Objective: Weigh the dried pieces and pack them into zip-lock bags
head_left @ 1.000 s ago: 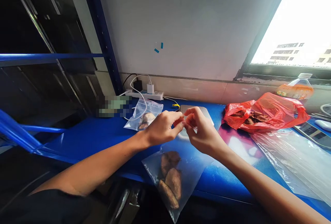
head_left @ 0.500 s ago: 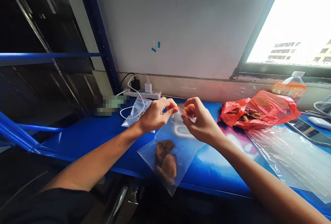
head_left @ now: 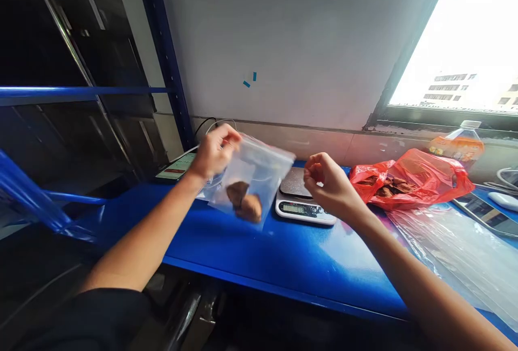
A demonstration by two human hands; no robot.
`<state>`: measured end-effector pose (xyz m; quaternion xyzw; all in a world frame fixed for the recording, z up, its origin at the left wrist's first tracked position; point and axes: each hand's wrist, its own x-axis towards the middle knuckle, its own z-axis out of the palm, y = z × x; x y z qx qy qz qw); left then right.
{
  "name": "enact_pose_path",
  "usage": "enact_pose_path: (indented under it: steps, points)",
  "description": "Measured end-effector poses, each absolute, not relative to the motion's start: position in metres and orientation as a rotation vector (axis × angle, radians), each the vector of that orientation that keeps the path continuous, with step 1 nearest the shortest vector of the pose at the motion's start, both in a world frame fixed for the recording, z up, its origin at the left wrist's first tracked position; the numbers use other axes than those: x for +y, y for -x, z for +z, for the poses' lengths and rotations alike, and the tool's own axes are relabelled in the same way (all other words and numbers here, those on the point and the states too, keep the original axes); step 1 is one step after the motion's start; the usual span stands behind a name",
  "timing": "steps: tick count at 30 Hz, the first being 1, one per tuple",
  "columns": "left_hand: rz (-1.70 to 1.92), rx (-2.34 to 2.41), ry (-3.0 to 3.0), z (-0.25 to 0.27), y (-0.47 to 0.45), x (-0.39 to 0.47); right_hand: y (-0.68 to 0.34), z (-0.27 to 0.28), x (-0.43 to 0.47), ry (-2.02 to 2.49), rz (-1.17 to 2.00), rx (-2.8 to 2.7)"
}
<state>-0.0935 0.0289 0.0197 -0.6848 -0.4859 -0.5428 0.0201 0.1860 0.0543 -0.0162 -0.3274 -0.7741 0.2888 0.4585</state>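
My left hand (head_left: 214, 151) pinches one top corner of a clear zip-lock bag (head_left: 267, 164), which hangs tilted above the blue table. Several brown, dried-looking pieces (head_left: 246, 205) rest in the bag's lower part; their exact kind is unclear. My right hand (head_left: 329, 186) is apart from the bag, its fingers curled in toward the thumb with nothing visible in them. Below and behind that hand stands a white digital kitchen scale (head_left: 305, 210) with a metal plate. Its display is lit, and the hand covers part of its right side.
A red plastic bag (head_left: 433, 173) of brown pieces lies open on the right, before an orange-labelled bottle (head_left: 459, 143). Flat clear bags (head_left: 461, 248) are spread on the blue table (head_left: 259, 264). A lit-screen device (head_left: 178, 166) lies back left; a phone (head_left: 489, 216) lies far right.
My right hand has let go of the zip-lock bag's top edge. My left hand has carried the bag left and upward, uncovering the scale.
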Motion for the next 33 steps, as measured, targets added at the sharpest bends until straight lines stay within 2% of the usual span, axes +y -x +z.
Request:
enact_pose_path:
  steps: [3,6,10,15,19,23,29,33]
  points:
    - [-2.048,-1.52,1.708,0.018,0.135,0.042,-0.206,-0.013,0.07,0.918,0.709,-1.726]
    - [-2.11,-1.621,1.593,0.008,0.161,0.058,-0.224,-0.007,0.08,0.984,0.618,-1.618]
    - [-2.055,-1.697,1.654,-0.006,0.159,0.071,-0.231,-0.003,0.081,1.003,0.352,-1.694]
    - [-1.986,-1.673,1.844,0.003,0.116,0.047,-0.223,-0.011,0.08,0.963,0.149,-1.799]
    - [-1.642,-1.544,2.211,0.003,0.063,0.011,-0.205,-0.018,0.071,0.788,0.117,-1.918]
    - [-1.584,-1.525,2.382,-0.008,0.033,-0.004,-0.182,-0.02,0.046,0.625,0.089,-2.023]
    - [-1.512,-1.466,2.444,-0.016,0.032,-0.005,-0.17,-0.023,0.026,0.665,-0.103,-1.986]
    - [-1.445,-1.331,2.434,-0.017,0.03,-0.008,-0.171,-0.023,0.027,0.621,-0.121,-2.022]
